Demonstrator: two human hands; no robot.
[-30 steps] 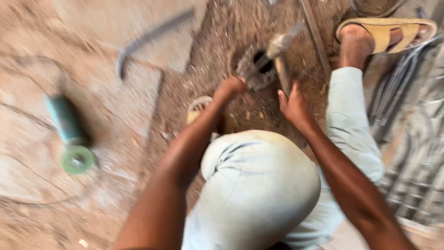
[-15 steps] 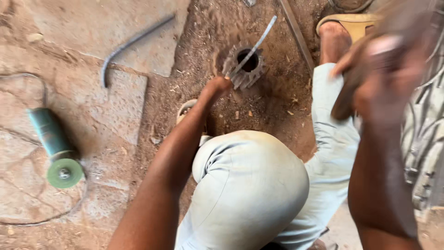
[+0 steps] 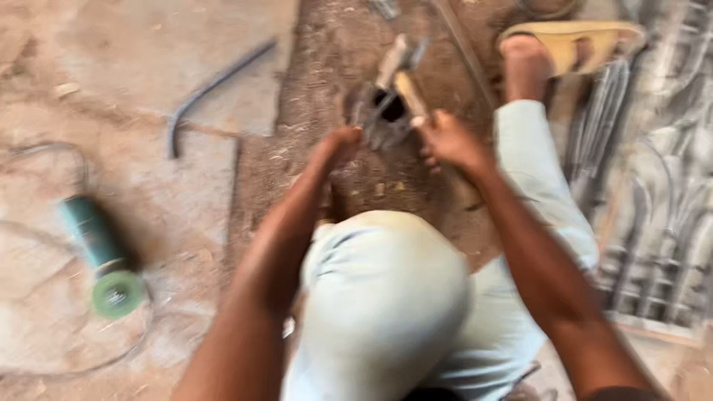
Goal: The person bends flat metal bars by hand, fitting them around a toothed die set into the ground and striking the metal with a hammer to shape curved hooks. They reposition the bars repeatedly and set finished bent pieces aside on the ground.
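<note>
While the view is badly blurred, a small dark metal piece [image 3: 382, 111] with a hole in its middle is seen lying on the dirt floor [image 3: 327, 67] between the two hands, just beyond the bent knees in pale trousers [image 3: 386, 297]. The left hand [image 3: 343, 145] is pressed against the piece's left edge, fingers curled, though whether it is actually gripped cannot be told. The right hand [image 3: 445, 141] is closed around a wooden-handled hammer [image 3: 401, 70], whose head is held right over the piece; a green angle grinder [image 3: 100, 252] is left well apart at the left.
</note>
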